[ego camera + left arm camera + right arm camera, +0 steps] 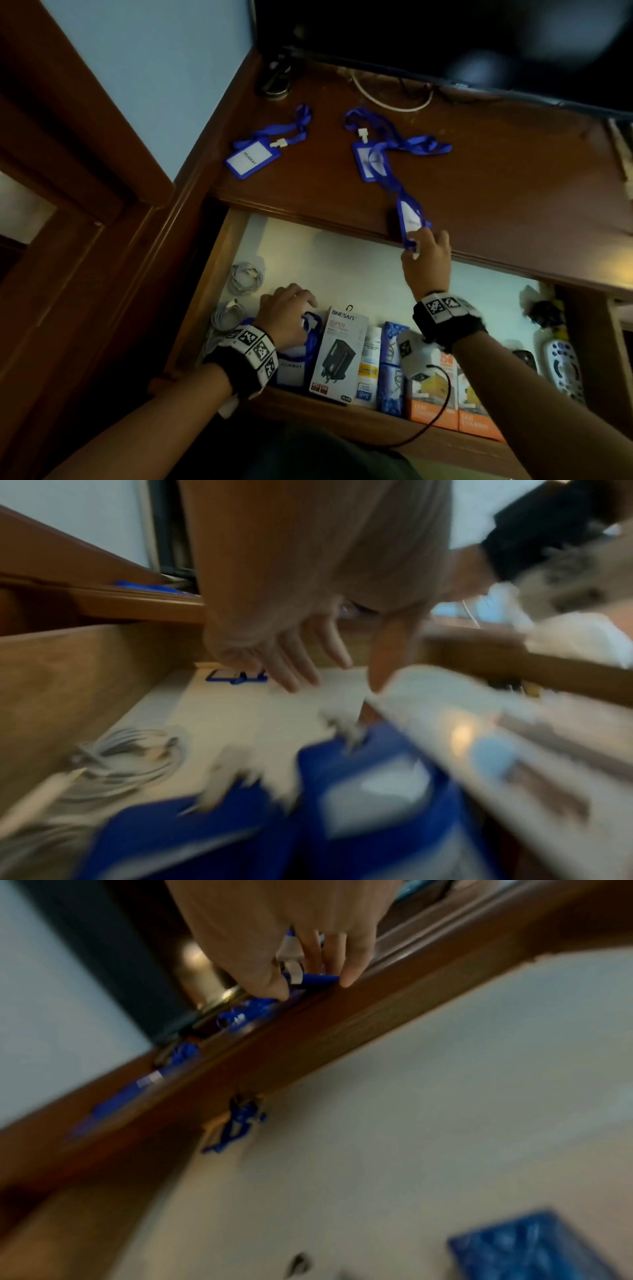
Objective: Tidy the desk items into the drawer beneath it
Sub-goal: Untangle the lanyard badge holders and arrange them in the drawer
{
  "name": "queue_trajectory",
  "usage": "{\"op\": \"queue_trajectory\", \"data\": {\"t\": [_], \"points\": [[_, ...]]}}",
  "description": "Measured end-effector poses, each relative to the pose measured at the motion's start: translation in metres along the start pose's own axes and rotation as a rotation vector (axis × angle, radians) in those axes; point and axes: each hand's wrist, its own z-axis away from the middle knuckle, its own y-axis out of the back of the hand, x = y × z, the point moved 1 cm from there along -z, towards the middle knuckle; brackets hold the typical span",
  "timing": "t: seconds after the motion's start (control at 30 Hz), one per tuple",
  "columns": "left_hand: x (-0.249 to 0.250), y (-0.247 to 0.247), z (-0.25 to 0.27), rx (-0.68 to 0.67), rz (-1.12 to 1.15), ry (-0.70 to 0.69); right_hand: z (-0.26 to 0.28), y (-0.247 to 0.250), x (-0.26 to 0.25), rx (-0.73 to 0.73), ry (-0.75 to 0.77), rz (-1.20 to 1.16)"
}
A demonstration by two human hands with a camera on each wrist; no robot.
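Observation:
Three blue ID badges with lanyards lie on the brown desk top (513, 171): one at the left (251, 159), one in the middle (371, 162), and one (411, 219) at the front edge. My right hand (419, 243) pinches the near end of that edge badge (313, 978) between thumb and fingers. Below, the drawer (342, 267) stands pulled out. My left hand (301, 303) hovers inside it at the left with its fingers (298, 669) straight and holding nothing, just above blue badge holders (298, 363) stored there.
White coiled cables (245, 277) lie at the drawer's left. A charger box (339, 356) and several small boxes line its front, and a remote (561, 366) lies at the right. A dark screen (445, 34) and a white cable (394, 99) sit at the desk's back.

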Motion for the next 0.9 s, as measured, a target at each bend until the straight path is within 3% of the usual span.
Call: {"op": "queue_trajectory", "data": {"t": [0.1,0.2,0.3,0.4,0.5,0.57,0.67,0.73,0.9], "points": [[0.022,0.016,-0.004,0.218,0.284,0.015,0.021,0.007,0.0,0.07,-0.041,-0.173],[0.055,0.03,-0.011,0.22,0.527,-0.017,0.037,0.01,0.001,0.041,-0.107,-0.369],[0.085,0.032,-0.019,0.256,0.563,-0.079,0.046,0.02,0.003,-0.019,-0.142,-0.435],[0.108,0.03,-0.023,0.368,0.511,-0.206,0.052,0.037,0.01,-0.085,-0.095,-0.469],[0.131,0.035,-0.024,0.395,0.53,-0.287,0.053,0.06,0.016,-0.139,-0.013,-0.496],[0.145,0.04,-0.025,0.339,0.566,-0.296,0.054,0.08,0.015,-0.151,0.057,-0.542],[0.161,0.044,-0.025,0.033,0.645,-0.242,0.054,0.105,0.011,-0.17,0.109,-0.666],[0.168,0.044,-0.022,-0.096,0.642,-0.264,0.054,0.116,0.009,-0.186,0.102,-0.748],[0.181,0.039,-0.012,-0.123,0.672,-0.271,0.055,0.131,0.012,-0.297,0.033,-0.944]]}}
